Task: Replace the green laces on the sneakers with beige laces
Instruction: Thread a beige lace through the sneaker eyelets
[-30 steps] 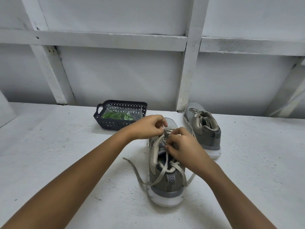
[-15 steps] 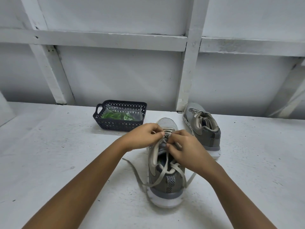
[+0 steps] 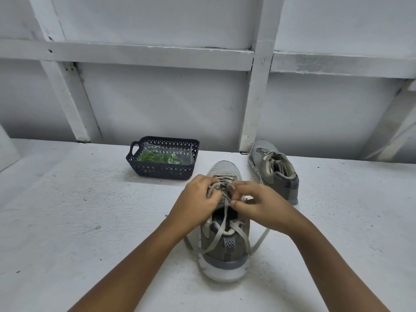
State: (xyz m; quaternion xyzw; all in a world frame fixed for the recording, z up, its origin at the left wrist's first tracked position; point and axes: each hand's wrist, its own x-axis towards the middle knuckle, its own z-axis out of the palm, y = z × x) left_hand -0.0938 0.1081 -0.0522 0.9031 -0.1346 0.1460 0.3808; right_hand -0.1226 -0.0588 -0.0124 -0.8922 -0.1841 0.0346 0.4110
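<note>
A grey sneaker (image 3: 225,253) stands in front of me on the white surface, heel toward me, threaded with a beige lace (image 3: 216,235). My left hand (image 3: 195,206) grips the lace at the sneaker's left eyelets. My right hand (image 3: 258,206) pinches the lace over the tongue, close to the left hand. Loose lace ends trail over the heel and to both sides. A second grey sneaker (image 3: 275,170) with beige laces lies behind to the right. The green laces (image 3: 157,157) are in a clear bag inside a dark basket (image 3: 162,171).
The basket stands behind and left of the near sneaker, by a white panelled wall (image 3: 168,104) with white beams. A vertical white post (image 3: 254,122) meets the surface just behind the far sneaker. Open white surface (image 3: 67,210) stretches to the left and right.
Both hands have slid a little toward me along the sneaker, uncovering its toe and first lace rows. The sneakers and basket have stayed put.
</note>
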